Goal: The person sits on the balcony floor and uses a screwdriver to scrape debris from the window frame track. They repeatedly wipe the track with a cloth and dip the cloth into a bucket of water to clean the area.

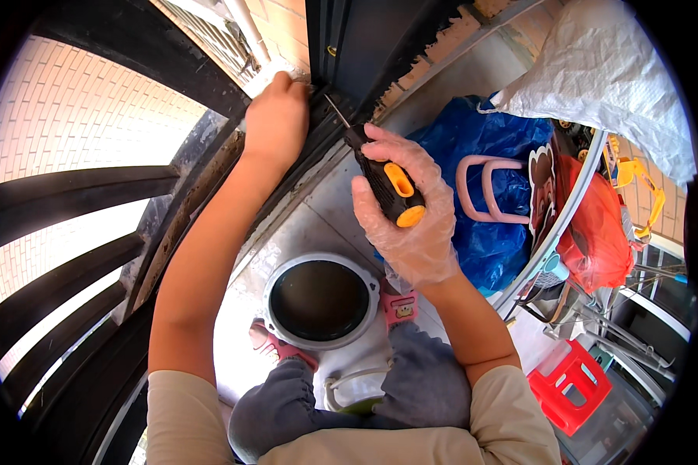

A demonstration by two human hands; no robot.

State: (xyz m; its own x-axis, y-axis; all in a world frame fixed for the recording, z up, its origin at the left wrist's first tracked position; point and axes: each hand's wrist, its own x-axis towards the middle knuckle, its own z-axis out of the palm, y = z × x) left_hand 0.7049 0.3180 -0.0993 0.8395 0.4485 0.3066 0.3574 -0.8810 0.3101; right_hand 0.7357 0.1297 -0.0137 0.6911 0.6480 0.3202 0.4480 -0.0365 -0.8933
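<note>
My right hand, in a clear plastic glove, is wrapped round a screwdriver with a black and yellow handle. Its thin metal shaft points up and left toward the corner of the dark window frame. Bare and reaching up to the frame, my left hand has its fingers curled down at white crumpled material, which looks like cloth or paper. The fingers hide most of what they hold. Below the hands, between my feet, stands a round grey basin of dark water.
Dark curved bars run along the left. To the right are a blue plastic bag, a pink chair-like frame, a red bag and a white woven sack. A red plastic stool lies lower right.
</note>
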